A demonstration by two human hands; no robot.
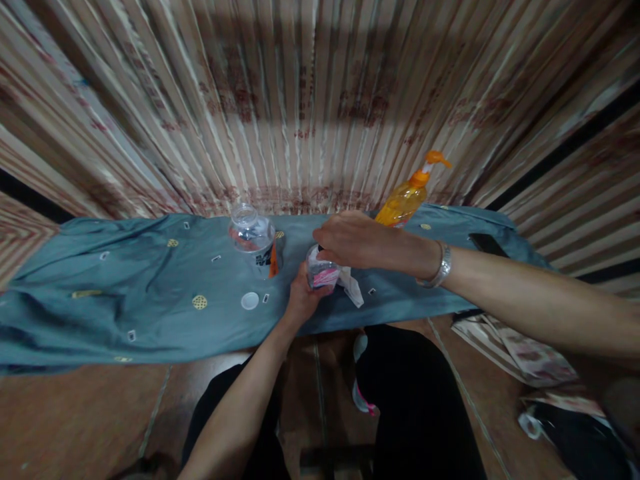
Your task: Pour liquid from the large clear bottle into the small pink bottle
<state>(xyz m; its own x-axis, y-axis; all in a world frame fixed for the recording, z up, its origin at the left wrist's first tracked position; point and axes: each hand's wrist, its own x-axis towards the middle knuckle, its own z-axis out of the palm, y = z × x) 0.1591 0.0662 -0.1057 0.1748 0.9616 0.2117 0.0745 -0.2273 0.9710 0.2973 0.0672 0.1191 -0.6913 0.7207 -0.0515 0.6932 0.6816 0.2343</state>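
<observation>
My left hand (305, 293) is wrapped round a small clear container (323, 272) with a pink marking, low over the cloth-covered table. Over its top is my right hand (347, 239), fingers bent down and closed; a small dark bit shows under them, but what they grip is hidden. A crumpled white tissue or cloth (351, 288) lies against the container's right side. To the left stands a clear plastic jar (253, 241) with a black and orange label and an uncapped neck. A round white lid (250, 301) lies flat in front of that jar.
Behind my right hand stands an orange pump bottle (404, 201), partly covered by it. A dark flat object (487, 245), perhaps a phone, lies at the right end of the table (165, 293). A pleated curtain (300, 100) hangs right behind the table.
</observation>
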